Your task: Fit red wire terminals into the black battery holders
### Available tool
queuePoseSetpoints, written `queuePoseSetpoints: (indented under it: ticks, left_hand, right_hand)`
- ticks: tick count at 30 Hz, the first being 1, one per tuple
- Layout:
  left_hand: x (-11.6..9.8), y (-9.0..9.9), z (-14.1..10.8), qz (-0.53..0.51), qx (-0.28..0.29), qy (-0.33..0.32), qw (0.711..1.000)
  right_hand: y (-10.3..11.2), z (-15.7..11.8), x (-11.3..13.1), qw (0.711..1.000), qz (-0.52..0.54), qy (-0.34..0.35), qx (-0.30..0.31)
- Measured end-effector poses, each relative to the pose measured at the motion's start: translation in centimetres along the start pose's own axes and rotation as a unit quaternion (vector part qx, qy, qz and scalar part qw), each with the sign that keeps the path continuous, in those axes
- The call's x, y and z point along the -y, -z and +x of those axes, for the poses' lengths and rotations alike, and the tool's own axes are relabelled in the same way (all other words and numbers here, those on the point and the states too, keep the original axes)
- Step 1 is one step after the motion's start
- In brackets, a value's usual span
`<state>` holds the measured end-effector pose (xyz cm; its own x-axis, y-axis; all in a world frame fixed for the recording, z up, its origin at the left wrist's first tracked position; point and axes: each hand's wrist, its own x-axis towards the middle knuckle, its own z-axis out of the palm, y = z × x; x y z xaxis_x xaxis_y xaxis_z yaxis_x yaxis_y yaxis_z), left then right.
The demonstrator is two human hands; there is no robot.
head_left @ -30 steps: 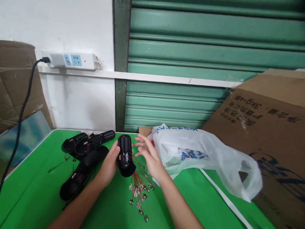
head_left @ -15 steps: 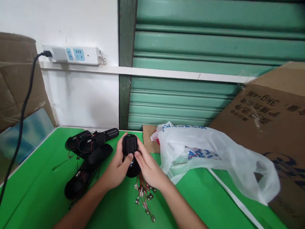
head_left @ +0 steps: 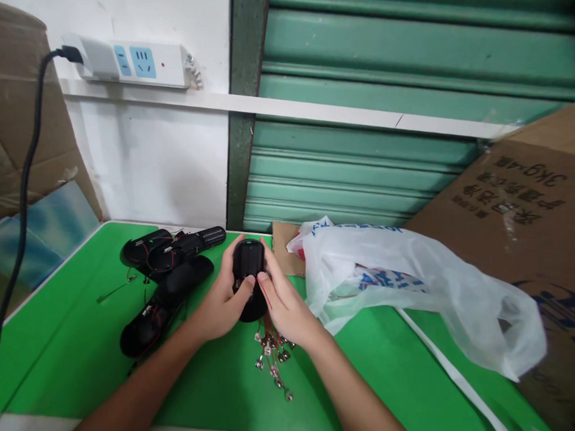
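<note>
Head view: black casing (head_left: 248,259) clasped between fingers (head_left: 273,266).

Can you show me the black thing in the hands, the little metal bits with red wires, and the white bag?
Black thing (head_left: 248,259): head view, on its upper part.
Little metal bits (head_left: 268,350): head view, on a pale one mid-bunch.
White bag (head_left: 453,288): head view, near its middle.
</note>
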<state>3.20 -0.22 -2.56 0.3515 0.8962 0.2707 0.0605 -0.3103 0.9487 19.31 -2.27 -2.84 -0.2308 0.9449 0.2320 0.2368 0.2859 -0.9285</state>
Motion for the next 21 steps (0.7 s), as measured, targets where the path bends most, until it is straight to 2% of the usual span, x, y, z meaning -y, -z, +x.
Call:
queuePoseSetpoints:
  ticks: [21]
  left_hand:
    - [0.11, 0.06, -0.16, 0.029, 0.002, -0.005, 1.0]
  right_hand:
    - [-0.24, 0.03, -0.3, 1.0, -0.005, -0.014, 0.007]
